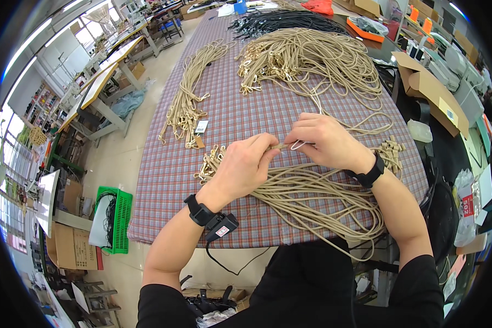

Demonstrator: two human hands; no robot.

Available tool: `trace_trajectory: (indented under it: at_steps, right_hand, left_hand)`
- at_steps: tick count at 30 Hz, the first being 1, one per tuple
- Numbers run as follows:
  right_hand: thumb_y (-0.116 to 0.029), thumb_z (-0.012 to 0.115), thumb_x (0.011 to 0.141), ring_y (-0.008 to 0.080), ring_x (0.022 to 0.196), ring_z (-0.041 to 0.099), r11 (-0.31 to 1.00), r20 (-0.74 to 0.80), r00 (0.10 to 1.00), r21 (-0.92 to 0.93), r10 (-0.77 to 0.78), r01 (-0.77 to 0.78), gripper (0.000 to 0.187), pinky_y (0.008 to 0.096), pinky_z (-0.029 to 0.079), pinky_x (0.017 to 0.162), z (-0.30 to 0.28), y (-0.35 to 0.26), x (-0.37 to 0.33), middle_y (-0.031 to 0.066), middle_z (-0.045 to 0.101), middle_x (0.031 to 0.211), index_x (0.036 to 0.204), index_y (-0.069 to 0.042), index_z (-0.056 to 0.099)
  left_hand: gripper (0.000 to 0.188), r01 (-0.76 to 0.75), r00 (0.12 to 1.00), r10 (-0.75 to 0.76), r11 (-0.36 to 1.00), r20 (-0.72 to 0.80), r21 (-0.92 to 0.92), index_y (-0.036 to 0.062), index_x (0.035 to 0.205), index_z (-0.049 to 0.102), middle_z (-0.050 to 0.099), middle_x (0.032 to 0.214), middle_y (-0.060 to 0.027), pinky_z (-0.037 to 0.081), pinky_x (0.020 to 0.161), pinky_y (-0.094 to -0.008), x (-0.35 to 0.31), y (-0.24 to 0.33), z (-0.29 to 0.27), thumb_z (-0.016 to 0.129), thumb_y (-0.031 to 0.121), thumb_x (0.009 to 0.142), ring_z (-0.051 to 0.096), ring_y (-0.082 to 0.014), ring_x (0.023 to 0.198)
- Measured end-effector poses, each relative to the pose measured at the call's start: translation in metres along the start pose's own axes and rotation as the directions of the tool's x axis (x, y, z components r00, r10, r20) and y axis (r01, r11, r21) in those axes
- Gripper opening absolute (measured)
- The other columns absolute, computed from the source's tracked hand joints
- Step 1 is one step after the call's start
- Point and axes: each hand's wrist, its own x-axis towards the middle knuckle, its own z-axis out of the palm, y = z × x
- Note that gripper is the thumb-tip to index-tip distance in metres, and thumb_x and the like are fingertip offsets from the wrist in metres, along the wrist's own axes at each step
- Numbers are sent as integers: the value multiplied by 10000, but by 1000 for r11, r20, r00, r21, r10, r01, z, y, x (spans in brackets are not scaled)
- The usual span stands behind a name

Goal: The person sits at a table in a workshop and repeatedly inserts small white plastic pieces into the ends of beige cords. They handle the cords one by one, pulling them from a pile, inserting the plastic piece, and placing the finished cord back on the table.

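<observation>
Pinching a short stretch of tan cord point(280, 146) between thumb and finger, the left hand point(245, 162) sits close to the right hand point(323, 141), above the near part of the counter point(164, 197). The right hand is bent inward with its fingers drawn together on a thin white string point(299, 145), which shows as a narrow loop beside the cord; its fingertips are partly hidden, so whether they also grip the cord cannot be told. A black strap point(201, 210) circles the left wrist, and a black band point(370, 173) circles the right one.

Below the hands lies a spread of tan cords point(325, 192), a few hanging over the near edge. Gold clips point(208, 165) lie to the left of it, partly behind the left hand, and thick tan ends point(391, 154) are gathered to the right. Farther left, a long bundle of cords point(188, 87) lies with a white tag point(201, 126) near its clips. Beyond the hands is a big heap of tan cords point(325, 52), with black cords point(292, 22) behind it. An open cardboard box point(429, 93) stands at the right; a green basket point(123, 221) is on the floor at the left.
</observation>
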Motion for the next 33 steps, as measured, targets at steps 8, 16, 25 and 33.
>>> trace_trajectory:
  at_steps: [8,16,25,33]
  right_hand:
    - [-47,779,843,296,910,656,1000,12,1000,4,-9,9,148,430,555,786,1,0,-1,66,703,892,986,-62,744]
    - [-49,776,840,295,888,662,1000,17,1000,-4,-24,24,142,431,561,763,2,-3,-1,64,699,878,977,-66,742]
    - [-19,752,843,316,908,680,999,-37,999,-31,8,-10,158,443,558,768,-6,1,-1,85,697,906,993,-56,716]
    - [-23,751,851,316,914,681,998,3,1000,-63,0,0,144,443,558,780,-6,0,-2,82,700,910,983,-56,702]
  left_hand:
    - [116,-22,1000,21,998,19,51,14,1073,702,725,866,-147,526,605,-402,-1,1,-2,738,46,967,701,-316,695]
    - [100,-38,999,35,996,42,85,25,1052,739,743,886,-142,544,599,-384,-2,6,-3,753,59,959,710,-299,696]
    - [146,20,1000,-20,1000,-7,19,-12,1097,677,736,927,-153,545,614,-374,0,3,-1,737,35,972,714,-293,711]
    - [124,-14,1000,12,996,21,84,3,1034,676,708,859,-134,533,600,-379,-1,1,-2,758,37,948,689,-289,680]
